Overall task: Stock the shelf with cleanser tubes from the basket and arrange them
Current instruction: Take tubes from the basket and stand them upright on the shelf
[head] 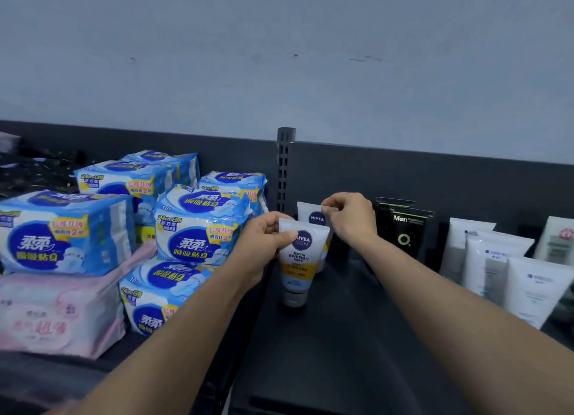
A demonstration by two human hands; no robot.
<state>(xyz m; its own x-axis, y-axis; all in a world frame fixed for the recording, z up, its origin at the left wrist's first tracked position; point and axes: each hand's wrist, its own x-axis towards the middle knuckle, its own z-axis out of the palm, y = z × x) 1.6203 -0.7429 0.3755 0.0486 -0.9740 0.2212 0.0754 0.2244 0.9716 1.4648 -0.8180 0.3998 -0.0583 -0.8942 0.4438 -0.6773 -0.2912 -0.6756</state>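
Left hand (264, 239) grips front cleanser tube (299, 259) at its top, upright on shelf (341, 337); right hand (351, 217) pinches rear tube (312, 217) top corner.

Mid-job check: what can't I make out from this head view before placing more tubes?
1. Basket: outside the head view, so remaining stock is unknown.
2. Rear tube, pinched at its top by the right hand: lower half hidden behind the front tube.
3. Left hand: its grip on the front tube is partly hidden, with the fingers behind the tube.
4. White tubes at right: labels blurred, and the farthest is cut by the frame edge.
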